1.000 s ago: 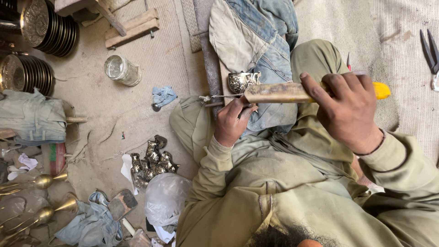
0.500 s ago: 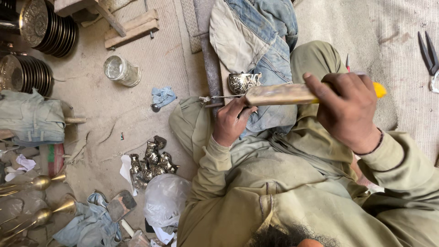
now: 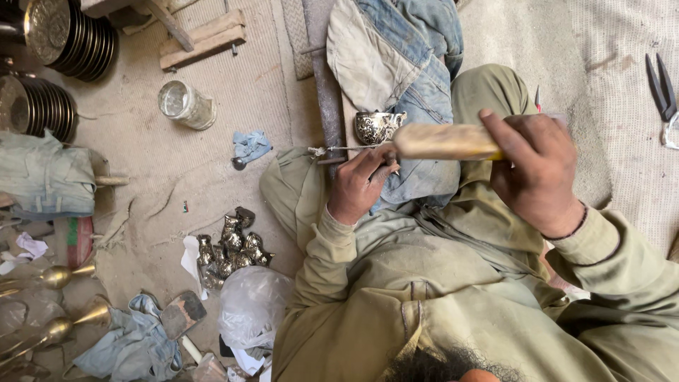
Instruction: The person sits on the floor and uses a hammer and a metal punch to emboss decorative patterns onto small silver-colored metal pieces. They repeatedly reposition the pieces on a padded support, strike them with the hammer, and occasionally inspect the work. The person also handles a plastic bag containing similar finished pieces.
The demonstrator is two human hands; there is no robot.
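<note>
The right hand [image 3: 539, 177] is wrapped tight around the thick pale wooden handle [image 3: 445, 141] of a tool and holds it level over the lap. The left hand [image 3: 361, 185] has its fingers curled in a pinch on a thin metal rod [image 3: 339, 149] that pokes out to the left, just under the handle's end. A small shiny silver bowl with carved patterns [image 3: 378, 127] sits on the worn blue cloth [image 3: 403, 64] right above the left hand, almost touching the handle. On the sandy floor to the left lie a heap of small silver pieces [image 3: 230, 247], a clear glass jar [image 3: 185, 105] and stacks of round metal plates [image 3: 64, 35]. Black shears [image 3: 661, 88] rest far right.
</note>
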